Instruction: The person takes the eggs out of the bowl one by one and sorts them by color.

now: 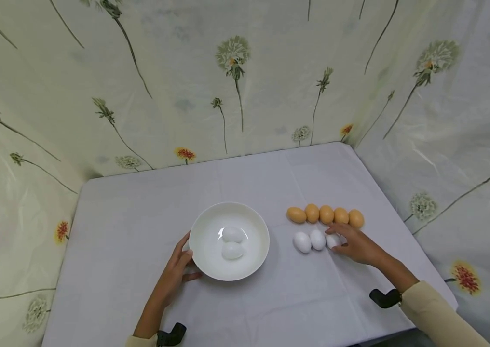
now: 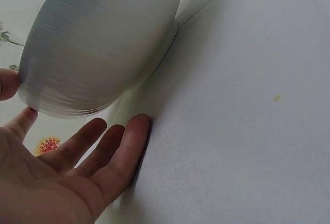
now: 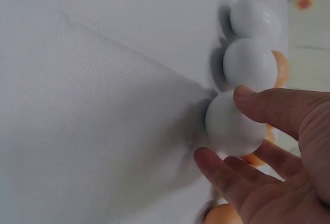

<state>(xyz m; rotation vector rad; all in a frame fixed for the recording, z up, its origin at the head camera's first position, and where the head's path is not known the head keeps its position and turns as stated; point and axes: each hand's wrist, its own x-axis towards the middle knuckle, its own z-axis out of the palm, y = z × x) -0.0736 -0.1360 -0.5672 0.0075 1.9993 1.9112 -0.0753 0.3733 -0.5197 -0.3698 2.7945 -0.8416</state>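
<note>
A white bowl (image 1: pixel 251 265) stands on the table, with two white eggs (image 1: pixel 232 250) lying inside it. At its left side, my left hand (image 1: pixel 175 270) holds the rim between thumb and index finger, and the other fingers (image 2: pixel 129 152) spread below the bowl's wall. My right hand (image 1: pixel 355 245) has its thumb and fingers around a white egg (image 3: pixel 232 126), the rightmost of a short row. Two more white eggs (image 1: pixel 310 241) lie to the left of that one. In the right wrist view, the thumb lies against the egg's surface.
Behind the white eggs runs a row of several brown eggs (image 1: pixel 326 214), close to the right fingers. A pale cloth covers the table (image 1: pixel 141 217). Flower-printed curtains (image 1: pixel 262 96) hang along the back and both sides.
</note>
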